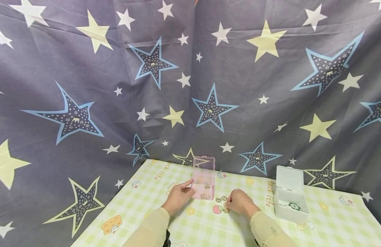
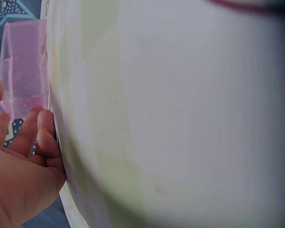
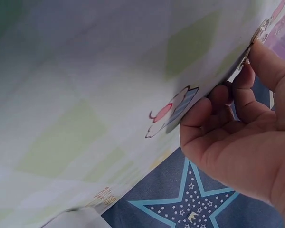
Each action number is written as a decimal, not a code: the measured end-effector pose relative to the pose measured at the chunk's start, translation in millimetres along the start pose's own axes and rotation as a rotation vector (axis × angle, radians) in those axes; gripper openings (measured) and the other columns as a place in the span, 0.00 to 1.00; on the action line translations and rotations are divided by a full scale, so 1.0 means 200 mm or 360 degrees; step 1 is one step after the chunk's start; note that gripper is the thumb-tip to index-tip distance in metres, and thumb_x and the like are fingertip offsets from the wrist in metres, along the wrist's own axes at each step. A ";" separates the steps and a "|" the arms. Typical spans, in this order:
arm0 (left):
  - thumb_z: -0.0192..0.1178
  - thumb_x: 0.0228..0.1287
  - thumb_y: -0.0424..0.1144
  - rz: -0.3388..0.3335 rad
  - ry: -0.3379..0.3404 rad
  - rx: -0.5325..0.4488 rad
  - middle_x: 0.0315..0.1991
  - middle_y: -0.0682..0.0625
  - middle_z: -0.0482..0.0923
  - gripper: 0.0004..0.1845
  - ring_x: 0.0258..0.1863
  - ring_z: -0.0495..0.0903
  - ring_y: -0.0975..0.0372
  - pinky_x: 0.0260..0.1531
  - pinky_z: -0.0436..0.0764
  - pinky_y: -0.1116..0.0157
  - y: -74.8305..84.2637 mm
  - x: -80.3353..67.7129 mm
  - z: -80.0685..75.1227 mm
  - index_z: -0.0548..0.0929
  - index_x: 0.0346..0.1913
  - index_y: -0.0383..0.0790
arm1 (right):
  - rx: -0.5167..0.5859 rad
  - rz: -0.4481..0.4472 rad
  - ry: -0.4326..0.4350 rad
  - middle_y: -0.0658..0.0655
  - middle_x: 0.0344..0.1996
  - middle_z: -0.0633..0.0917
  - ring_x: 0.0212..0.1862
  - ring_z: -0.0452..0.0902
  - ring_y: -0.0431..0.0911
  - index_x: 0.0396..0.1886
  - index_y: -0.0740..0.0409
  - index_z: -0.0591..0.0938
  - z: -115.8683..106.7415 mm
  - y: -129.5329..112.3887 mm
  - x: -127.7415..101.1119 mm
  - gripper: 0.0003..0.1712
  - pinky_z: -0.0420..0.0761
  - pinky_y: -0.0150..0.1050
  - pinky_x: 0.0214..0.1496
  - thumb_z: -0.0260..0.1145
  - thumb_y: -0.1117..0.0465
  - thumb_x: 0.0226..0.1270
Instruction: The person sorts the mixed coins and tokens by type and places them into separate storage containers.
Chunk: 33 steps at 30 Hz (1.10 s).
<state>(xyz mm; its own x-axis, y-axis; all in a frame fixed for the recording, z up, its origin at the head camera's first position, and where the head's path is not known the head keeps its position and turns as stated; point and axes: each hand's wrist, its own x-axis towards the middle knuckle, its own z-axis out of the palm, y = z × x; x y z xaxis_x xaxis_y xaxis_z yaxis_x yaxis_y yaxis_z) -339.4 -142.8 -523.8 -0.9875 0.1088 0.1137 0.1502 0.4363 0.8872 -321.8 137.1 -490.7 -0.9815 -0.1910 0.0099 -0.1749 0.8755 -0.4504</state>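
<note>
Pink, clear plastic forms the box [image 1: 204,183], set open on the worktop [image 1: 184,226] with its lid upright and coins inside. It is steadied by the left hand [image 1: 177,197], fingers straight. Coins [image 1: 221,199] beside it are pinched by the right hand [image 1: 238,202].

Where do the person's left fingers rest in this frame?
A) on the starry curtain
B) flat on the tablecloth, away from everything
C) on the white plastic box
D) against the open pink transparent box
D: the left hand touches the side of the open pink transparent box.
</note>
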 end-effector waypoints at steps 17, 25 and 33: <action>0.67 0.76 0.45 -0.0002 0.0016 0.0016 0.61 0.38 0.87 0.29 0.63 0.86 0.47 0.52 0.89 0.57 0.01 0.00 0.00 0.77 0.76 0.45 | 0.0714 -0.0170 -0.0183 0.53 0.38 0.91 0.39 0.83 0.42 0.36 0.59 0.87 -0.03 0.16 0.00 0.02 0.79 0.36 0.40 0.73 0.68 0.67; 0.67 0.76 0.44 -0.0019 0.0011 -0.0005 0.61 0.40 0.87 0.29 0.62 0.86 0.47 0.52 0.89 0.59 0.03 -0.02 -0.01 0.77 0.76 0.46 | 0.0737 -0.0130 -0.0262 0.52 0.43 0.94 0.43 0.83 0.40 0.43 0.55 0.94 -0.04 0.20 0.02 0.08 0.83 0.38 0.50 0.71 0.64 0.69; 0.67 0.76 0.44 -0.0005 -0.0001 -0.0018 0.61 0.39 0.87 0.29 0.62 0.85 0.47 0.51 0.89 0.58 0.03 -0.02 -0.01 0.77 0.76 0.45 | 0.0752 -0.0084 -0.0246 0.53 0.44 0.93 0.44 0.82 0.40 0.43 0.57 0.93 -0.03 0.19 0.01 0.07 0.82 0.38 0.50 0.72 0.62 0.69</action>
<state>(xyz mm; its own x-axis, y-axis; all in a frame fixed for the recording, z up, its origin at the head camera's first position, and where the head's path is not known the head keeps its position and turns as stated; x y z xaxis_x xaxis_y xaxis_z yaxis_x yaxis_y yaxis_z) -334.4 -143.1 -517.8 -0.9880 0.1080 0.1103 0.1463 0.4267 0.8925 -330.9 172.2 -501.7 -0.9431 -0.3246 -0.0724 -0.1350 0.5727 -0.8085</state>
